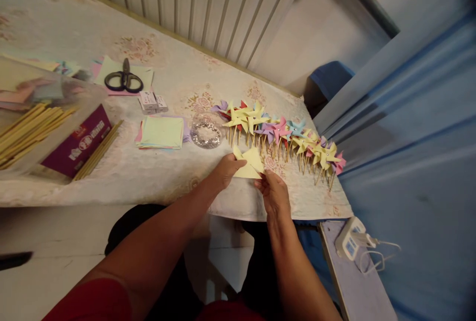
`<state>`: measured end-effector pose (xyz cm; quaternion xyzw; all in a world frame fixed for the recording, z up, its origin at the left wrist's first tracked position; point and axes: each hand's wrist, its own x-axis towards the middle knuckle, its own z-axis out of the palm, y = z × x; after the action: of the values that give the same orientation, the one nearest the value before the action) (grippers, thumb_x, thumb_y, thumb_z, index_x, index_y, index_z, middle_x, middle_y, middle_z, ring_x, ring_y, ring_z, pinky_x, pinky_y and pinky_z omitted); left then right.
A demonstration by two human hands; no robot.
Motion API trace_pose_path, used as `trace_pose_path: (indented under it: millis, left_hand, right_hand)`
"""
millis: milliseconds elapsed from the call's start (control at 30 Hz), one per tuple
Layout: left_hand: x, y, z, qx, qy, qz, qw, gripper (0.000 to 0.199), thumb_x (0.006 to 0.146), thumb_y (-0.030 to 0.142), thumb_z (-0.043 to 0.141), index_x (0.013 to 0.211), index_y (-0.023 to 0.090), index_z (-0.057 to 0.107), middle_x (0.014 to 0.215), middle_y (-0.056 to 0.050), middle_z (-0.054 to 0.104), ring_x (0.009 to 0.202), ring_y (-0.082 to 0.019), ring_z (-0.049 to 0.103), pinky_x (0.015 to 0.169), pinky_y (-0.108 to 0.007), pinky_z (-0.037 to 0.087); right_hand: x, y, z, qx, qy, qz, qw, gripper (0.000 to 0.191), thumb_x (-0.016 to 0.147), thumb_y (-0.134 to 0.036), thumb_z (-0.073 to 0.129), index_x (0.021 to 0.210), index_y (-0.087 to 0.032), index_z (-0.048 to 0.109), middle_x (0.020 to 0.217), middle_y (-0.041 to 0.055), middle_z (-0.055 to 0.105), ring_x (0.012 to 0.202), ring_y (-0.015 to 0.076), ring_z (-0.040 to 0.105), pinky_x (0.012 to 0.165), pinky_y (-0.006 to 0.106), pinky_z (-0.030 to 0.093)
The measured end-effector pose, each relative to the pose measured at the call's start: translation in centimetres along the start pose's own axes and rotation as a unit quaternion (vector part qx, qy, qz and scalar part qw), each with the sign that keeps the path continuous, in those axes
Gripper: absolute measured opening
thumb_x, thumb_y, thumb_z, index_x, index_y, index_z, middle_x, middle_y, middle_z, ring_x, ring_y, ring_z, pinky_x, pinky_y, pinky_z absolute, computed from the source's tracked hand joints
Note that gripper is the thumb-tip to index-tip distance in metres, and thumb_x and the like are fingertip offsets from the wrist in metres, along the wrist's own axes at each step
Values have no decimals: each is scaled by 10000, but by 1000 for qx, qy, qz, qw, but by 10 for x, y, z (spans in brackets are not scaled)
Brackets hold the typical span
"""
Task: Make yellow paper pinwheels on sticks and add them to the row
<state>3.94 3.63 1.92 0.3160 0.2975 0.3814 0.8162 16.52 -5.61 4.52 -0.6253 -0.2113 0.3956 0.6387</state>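
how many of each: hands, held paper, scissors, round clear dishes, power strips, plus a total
bare hands: 2 (left hand, right hand)
pale yellow cut paper held in them: 1
dark-handled scissors: 1
round clear dish of small silvery pieces: 1
white power strip: 1
total: 6

The sheet between the hands (250, 161) is showing matt, smooth yellow paper. At ten o'clock from it, the round dish (206, 133) is gleaming as clear glossy plastic, its small pieces shining like metal. Further toward ten o'clock, the scissors (124, 79) are pairing dark metal blades with smooth plastic-looking handles. At nine o'clock, the sticks (35, 125) are looking like matt wood.
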Motion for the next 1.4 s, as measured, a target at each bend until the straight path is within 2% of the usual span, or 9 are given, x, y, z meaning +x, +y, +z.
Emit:
trace_pose_path:
  millis: [200, 433, 633, 800, 967, 1200, 1400]
  left_hand:
    - [-1, 2, 2, 0, -3, 14, 1000, 275, 655, 212, 703, 909, 112, 673, 815, -61, 738, 735, -180, 674, 719, -268, 506]
    - [-3, 3, 4, -16, -1, 12, 1000, 307, 656, 195, 692, 945, 94, 667, 784, -55, 733, 682, -165, 665, 716, -264, 510]
    - [-3, 2, 5, 3, 0, 12, 1000, 241, 669, 161, 682, 898, 85, 668, 752, -57, 727, 662, -161, 653, 703, -264, 499]
    - [-2, 2, 6, 24, 5, 19, 1000, 207, 670, 146, 695, 865, 83, 672, 748, -48, 714, 675, -154, 628, 710, -269, 487]
    - [-3, 3, 7, 31, 6, 23, 999, 202, 653, 156, 719, 836, 92, 664, 715, -30, 681, 677, -147, 604, 701, -266, 469]
    - [-4, 3, 7, 64, -20, 26, 997, 157, 676, 190, 668, 796, 89, 650, 683, -13, 655, 604, -110, 562, 633, -229, 433]
    - [-6, 4, 7, 74, -37, 36, 996, 128, 679, 201, 647, 765, 109, 624, 612, 2, 631, 570, -108, 559, 590, -218, 427]
  right_hand:
    - [-20, 14, -7, 9, 20, -58, 998, 269, 740, -431, 727, 874, -203, 676, 800, 26, 743, 786, 188, 733, 610, 272, 588]
    - [-34, 13, -3, -8, 11, -92, 996, 242, 767, -353, 691, 946, -191, 676, 871, 46, 756, 842, 205, 743, 668, 301, 584]
    - [-34, 10, 2, -60, -1, -119, 991, 319, 795, -366, 705, 1054, -183, 680, 867, 42, 756, 842, 209, 734, 727, 335, 589]
    - [-29, 3, 9, -89, -24, -112, 989, 321, 764, -359, 710, 1024, -170, 704, 741, 14, 735, 684, 177, 694, 686, 326, 577]
    - [-22, -6, 15, -105, -50, -111, 987, 282, 735, -355, 720, 958, -181, 720, 685, -11, 697, 636, 164, 671, 639, 305, 564]
    - [-13, -11, 18, -137, -71, -109, 982, 223, 720, -379, 721, 806, -176, 694, 628, -13, 667, 513, 124, 575, 477, 237, 446]
    - [-10, -8, 20, -143, -85, -102, 981, 216, 749, -394, 681, 769, -178, 679, 639, -7, 679, 473, 105, 532, 449, 224, 402]
